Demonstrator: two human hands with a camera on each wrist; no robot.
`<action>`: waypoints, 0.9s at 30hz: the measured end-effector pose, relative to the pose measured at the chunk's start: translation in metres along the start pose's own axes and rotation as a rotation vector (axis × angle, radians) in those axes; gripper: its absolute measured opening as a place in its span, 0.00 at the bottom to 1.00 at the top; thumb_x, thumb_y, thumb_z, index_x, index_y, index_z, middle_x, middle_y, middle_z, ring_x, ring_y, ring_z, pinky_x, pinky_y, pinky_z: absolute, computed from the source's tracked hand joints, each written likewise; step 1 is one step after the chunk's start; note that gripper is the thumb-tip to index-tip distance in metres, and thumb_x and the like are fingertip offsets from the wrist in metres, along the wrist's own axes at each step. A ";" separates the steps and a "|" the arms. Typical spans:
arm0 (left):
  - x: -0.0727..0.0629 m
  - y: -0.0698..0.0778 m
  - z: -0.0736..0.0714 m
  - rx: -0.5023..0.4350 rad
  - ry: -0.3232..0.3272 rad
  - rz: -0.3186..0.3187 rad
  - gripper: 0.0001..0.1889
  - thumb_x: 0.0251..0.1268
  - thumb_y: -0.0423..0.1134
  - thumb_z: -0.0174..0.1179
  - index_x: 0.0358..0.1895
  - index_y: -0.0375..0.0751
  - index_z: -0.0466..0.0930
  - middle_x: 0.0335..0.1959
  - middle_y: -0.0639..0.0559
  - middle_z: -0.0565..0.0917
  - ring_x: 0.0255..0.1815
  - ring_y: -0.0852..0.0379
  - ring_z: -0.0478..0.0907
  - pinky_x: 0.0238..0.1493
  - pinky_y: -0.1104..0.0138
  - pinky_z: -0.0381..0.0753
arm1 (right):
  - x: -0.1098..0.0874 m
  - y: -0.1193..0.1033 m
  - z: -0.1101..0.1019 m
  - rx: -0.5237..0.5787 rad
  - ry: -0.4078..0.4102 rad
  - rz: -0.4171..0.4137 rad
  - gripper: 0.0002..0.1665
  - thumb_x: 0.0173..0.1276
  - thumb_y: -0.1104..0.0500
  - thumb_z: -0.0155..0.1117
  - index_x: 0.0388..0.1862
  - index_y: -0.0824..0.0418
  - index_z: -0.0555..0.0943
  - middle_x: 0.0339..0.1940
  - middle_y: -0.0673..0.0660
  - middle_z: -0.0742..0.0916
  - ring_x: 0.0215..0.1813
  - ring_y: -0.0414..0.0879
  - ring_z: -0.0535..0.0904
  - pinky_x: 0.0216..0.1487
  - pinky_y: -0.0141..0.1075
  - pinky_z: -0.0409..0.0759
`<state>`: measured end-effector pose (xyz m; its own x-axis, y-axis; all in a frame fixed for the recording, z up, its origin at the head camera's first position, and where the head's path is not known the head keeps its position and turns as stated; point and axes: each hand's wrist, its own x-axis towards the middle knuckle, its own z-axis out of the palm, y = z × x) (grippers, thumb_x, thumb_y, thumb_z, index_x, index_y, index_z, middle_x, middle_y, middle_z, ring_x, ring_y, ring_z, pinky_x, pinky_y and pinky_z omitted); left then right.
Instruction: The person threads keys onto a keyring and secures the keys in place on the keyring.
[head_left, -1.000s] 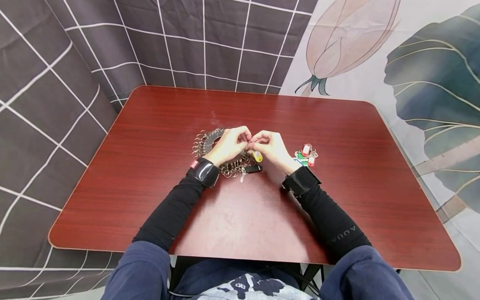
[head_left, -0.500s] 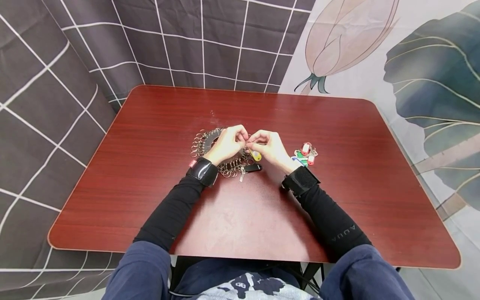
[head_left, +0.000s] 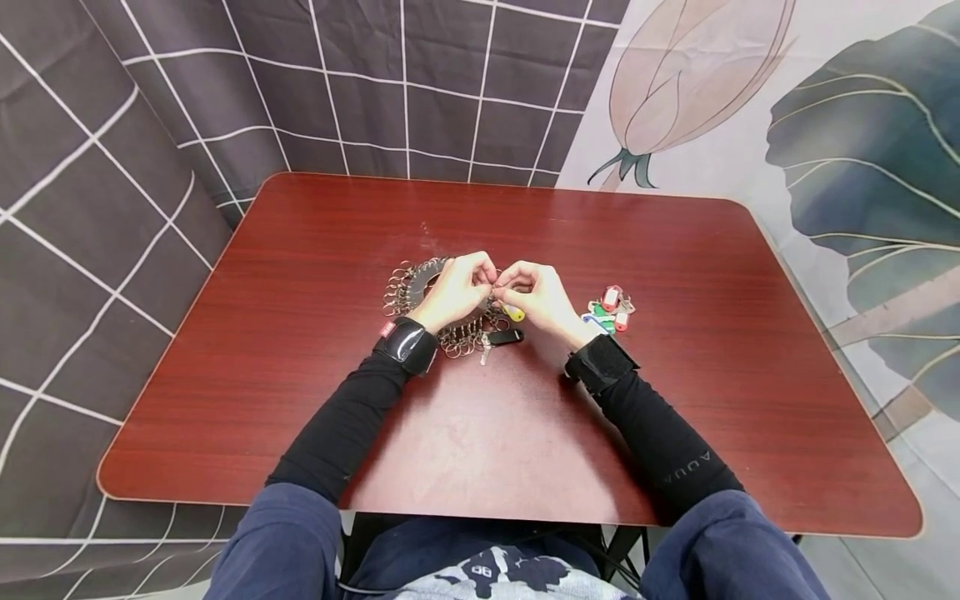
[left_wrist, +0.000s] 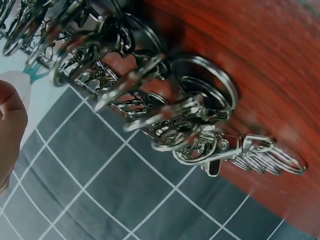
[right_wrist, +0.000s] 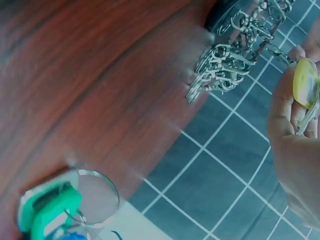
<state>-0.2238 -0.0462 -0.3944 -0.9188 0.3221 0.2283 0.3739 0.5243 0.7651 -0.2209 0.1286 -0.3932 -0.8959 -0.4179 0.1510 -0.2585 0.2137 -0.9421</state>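
Over the back middle of the table, my left hand (head_left: 461,287) and right hand (head_left: 536,296) meet fingertip to fingertip. A yellow key tag (right_wrist: 304,85) hangs at the fingers of my right hand, a short metal chain (right_wrist: 280,55) running to it from the bunch. My left thumb and finger pinch at the tag's metal key ring, which the fingers mostly hide. Under my left hand lies a dark grey round holder (head_left: 418,282) edged with many metal key rings (left_wrist: 170,115). In front of it, a black fob (head_left: 506,337) lies beside a small key (head_left: 484,352).
A small pile of key tags lies right of my right hand: a red tag (head_left: 612,297), another red tag (head_left: 622,321) and a green tag (right_wrist: 57,210). The red-brown table (head_left: 675,433) stands against a dark checked curtain (head_left: 367,100).
My fingers keep working at the same spot with small movements. The yellow key tag has shifted slightly and shows less below my right hand. The other things lie as before.
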 end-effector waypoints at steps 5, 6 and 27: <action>0.001 -0.001 -0.002 -0.006 -0.027 -0.007 0.08 0.52 0.25 0.55 0.35 0.37 0.77 0.28 0.45 0.84 0.31 0.54 0.80 0.37 0.68 0.76 | 0.002 0.001 0.000 0.021 -0.014 0.007 0.08 0.61 0.72 0.61 0.39 0.76 0.78 0.34 0.75 0.85 0.30 0.40 0.85 0.34 0.28 0.81; 0.001 0.000 -0.002 0.000 -0.031 -0.002 0.08 0.53 0.25 0.55 0.35 0.38 0.77 0.29 0.45 0.84 0.31 0.54 0.81 0.37 0.67 0.76 | 0.003 0.001 -0.001 0.040 -0.013 0.019 0.08 0.61 0.72 0.61 0.39 0.76 0.78 0.33 0.73 0.86 0.29 0.41 0.85 0.33 0.28 0.81; -0.001 0.002 -0.003 0.010 -0.048 0.020 0.07 0.58 0.27 0.55 0.39 0.38 0.78 0.33 0.46 0.87 0.35 0.55 0.83 0.42 0.65 0.78 | 0.006 0.003 -0.002 0.099 0.010 0.071 0.08 0.61 0.72 0.62 0.39 0.77 0.78 0.30 0.62 0.89 0.29 0.44 0.87 0.32 0.29 0.82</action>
<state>-0.2225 -0.0477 -0.3909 -0.9040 0.3702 0.2139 0.3936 0.5251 0.7545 -0.2273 0.1285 -0.3942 -0.9144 -0.3959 0.0850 -0.1575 0.1542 -0.9754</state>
